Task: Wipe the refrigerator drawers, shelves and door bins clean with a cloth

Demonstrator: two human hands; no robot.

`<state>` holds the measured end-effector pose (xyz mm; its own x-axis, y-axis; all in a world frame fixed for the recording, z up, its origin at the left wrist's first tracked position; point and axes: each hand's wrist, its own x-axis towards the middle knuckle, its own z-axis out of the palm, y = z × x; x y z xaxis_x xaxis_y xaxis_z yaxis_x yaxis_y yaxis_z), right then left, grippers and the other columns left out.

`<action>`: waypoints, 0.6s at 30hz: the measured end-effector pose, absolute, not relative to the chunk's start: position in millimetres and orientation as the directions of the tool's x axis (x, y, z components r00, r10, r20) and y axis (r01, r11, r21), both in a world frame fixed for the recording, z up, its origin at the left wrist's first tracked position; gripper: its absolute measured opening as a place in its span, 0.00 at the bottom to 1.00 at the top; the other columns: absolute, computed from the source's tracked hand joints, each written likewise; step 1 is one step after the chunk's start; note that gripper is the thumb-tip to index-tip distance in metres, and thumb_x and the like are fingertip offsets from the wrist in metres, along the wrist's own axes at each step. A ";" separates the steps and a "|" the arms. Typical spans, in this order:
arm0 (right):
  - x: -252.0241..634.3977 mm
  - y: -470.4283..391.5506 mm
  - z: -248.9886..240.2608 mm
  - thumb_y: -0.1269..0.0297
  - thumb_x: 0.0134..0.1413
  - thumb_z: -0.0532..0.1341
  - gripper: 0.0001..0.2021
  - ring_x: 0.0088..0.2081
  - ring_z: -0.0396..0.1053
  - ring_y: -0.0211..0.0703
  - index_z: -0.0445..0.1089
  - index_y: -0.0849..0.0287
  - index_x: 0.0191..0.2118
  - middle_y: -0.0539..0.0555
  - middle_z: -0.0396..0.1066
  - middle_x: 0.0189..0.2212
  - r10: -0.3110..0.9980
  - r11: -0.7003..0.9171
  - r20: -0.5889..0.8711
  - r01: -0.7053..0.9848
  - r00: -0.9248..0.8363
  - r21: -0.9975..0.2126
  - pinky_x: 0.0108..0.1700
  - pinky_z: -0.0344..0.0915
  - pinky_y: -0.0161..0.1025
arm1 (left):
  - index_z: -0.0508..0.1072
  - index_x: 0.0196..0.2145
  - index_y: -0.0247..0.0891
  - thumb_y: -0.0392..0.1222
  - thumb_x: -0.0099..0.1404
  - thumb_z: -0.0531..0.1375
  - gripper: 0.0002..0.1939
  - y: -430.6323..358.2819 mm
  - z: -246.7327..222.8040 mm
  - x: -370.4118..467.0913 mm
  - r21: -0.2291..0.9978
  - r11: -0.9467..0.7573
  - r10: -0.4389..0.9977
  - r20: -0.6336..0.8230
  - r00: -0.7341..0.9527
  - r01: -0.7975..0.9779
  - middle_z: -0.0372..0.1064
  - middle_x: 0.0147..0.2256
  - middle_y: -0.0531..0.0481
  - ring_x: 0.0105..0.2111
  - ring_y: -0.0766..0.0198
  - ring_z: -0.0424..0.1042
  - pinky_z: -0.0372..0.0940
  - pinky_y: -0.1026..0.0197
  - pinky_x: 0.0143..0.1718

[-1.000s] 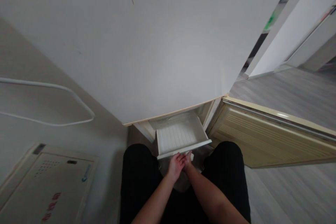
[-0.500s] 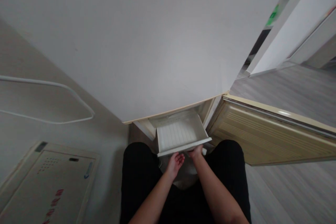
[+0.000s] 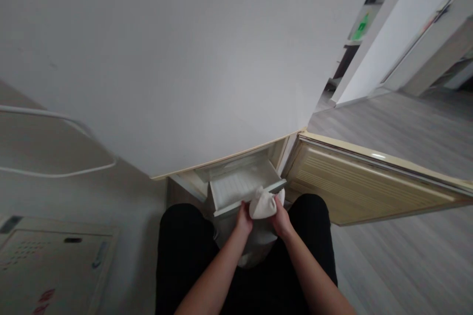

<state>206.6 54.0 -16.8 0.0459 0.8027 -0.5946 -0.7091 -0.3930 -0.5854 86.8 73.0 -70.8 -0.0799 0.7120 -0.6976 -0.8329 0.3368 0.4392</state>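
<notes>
A crumpled white cloth (image 3: 263,204) is bunched up between my hands, just in front of a pulled-out drawer. My right hand (image 3: 281,217) grips its right side, with a bit of the cloth sticking out past the fingers. At the cloth's left side, my left hand (image 3: 244,219) is closed on its edge, though the fingers are partly hidden. The drawer (image 3: 231,188) is white with a ribbed floor, and it juts out of a low white refrigerator compartment. Part of its front edge is covered by the cloth and my hands.
The refrigerator's yellowish door (image 3: 369,182) stands open to the right. Above the drawer spreads a large white surface (image 3: 221,59). A wall box with red lettering (image 3: 55,266) and a white cable (image 3: 74,172) are at left. My black-clad knees flank the drawer.
The white cloth, barely showing by my right hand before, has come up in front of the drawer. My left hand has gone from open fingers to closing on it. The view has shifted right.
</notes>
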 end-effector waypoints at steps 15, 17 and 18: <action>200.2 61.4 -55.5 0.34 0.58 0.58 0.35 0.61 0.68 0.53 0.74 0.60 0.56 0.59 0.76 0.53 0.814 -0.558 -0.581 -0.260 0.013 -0.788 0.66 0.58 0.47 | 0.70 0.56 0.38 0.50 0.70 0.61 0.20 140.8 -14.0 69.0 0.660 0.288 0.802 -0.562 -0.202 -0.694 0.70 0.54 0.43 0.49 0.56 0.73 0.73 0.47 0.49; 198.2 61.2 -54.0 0.33 0.57 0.57 0.36 0.62 0.67 0.53 0.74 0.60 0.55 0.60 0.75 0.54 0.830 -0.535 -0.558 -0.256 0.023 -0.805 0.66 0.57 0.48 | 0.70 0.56 0.38 0.50 0.70 0.61 0.21 138.6 -7.4 67.7 0.689 0.310 0.826 -0.537 -0.174 -0.655 0.70 0.55 0.42 0.49 0.55 0.73 0.73 0.47 0.49; 197.9 61.6 -53.2 0.33 0.57 0.57 0.36 0.62 0.67 0.54 0.74 0.61 0.55 0.60 0.75 0.54 0.838 -0.516 -0.543 -0.256 0.044 -0.818 0.66 0.57 0.47 | 0.70 0.56 0.38 0.50 0.70 0.61 0.21 136.4 -4.7 67.3 0.702 0.323 0.836 -0.526 -0.157 -0.634 0.70 0.55 0.42 0.50 0.55 0.73 0.72 0.46 0.50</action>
